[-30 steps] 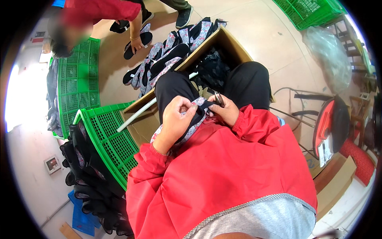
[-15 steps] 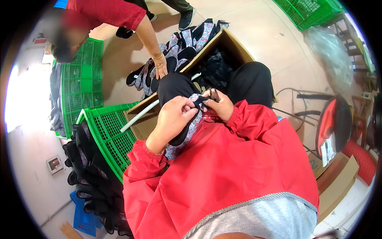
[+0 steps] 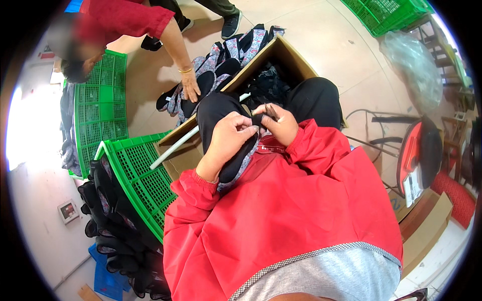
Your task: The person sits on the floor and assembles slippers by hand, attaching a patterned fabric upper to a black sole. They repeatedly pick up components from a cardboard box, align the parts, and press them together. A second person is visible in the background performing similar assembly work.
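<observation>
Over my lap lies a padded black-and-floral fabric piece [image 3: 242, 163], its exact kind unclear. My left hand [image 3: 228, 139] pinches its upper end between thumb and fingers. My right hand [image 3: 282, 126] grips the same end from the other side, fingertips close to the left ones. A small dark metal tool, which looks like thread snips [image 3: 271, 111], sticks up from the right fingers; its lower part is hidden in the hand. Just beyond my knees stands an open cardboard box [image 3: 296, 54] with black scraps [image 3: 268, 85] inside.
A co-worker's hand [image 3: 190, 85] touches a floor pile of similar floral pieces [image 3: 253, 42]. Green crates [image 3: 143, 160] stand at my left, black pieces [image 3: 108, 210] beside them. A pale rod [image 3: 175, 145] leans across the box. A round red-and-black stool seat [image 3: 422, 155] is at right.
My hands have drawn closer together at the fabric's end, the left shifting right and slightly upward. The co-worker's arm has moved a little to the left.
</observation>
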`<state>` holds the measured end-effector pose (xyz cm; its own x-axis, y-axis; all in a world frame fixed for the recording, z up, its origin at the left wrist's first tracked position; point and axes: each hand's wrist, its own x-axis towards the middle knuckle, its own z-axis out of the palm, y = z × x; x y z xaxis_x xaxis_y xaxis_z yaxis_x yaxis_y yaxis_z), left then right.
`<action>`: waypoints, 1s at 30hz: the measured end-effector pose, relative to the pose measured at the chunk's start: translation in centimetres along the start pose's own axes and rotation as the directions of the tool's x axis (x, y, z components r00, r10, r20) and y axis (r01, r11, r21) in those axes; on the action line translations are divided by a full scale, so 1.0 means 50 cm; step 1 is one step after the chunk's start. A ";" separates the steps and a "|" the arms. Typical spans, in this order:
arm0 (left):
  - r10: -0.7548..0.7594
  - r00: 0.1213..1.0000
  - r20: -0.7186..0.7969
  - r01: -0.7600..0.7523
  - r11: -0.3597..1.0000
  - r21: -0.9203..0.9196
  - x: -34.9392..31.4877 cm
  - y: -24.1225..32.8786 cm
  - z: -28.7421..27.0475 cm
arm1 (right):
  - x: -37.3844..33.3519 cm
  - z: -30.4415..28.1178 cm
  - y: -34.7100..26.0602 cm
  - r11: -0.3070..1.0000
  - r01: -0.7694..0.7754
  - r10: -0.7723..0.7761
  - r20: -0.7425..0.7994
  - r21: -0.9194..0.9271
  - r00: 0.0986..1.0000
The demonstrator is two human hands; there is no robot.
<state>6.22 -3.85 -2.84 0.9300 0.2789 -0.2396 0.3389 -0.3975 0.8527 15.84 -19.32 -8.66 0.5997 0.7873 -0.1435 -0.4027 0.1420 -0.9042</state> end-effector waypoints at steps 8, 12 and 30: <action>-0.293 0.952 0.094 0.301 0.829 -0.471 0.016 -0.029 0.007 | -0.042 -0.103 -0.028 0.854 -0.058 0.045 -0.037 -0.517 0.998; -0.281 0.955 0.095 0.281 0.752 -0.596 0.023 -0.041 0.015 | -0.084 -0.108 -0.037 0.943 -0.273 0.305 0.165 -0.188 0.938; -0.337 0.934 0.115 0.316 0.634 -0.705 0.031 -0.027 0.019 | -0.021 -0.057 -0.042 0.884 -0.167 0.296 0.248 -0.436 0.922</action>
<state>7.32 -3.73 -4.79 0.7712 0.2936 -0.5648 0.4083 0.4526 0.7928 17.99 -22.15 -7.77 0.2625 0.9170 -0.3004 -0.1546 -0.2673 -0.9511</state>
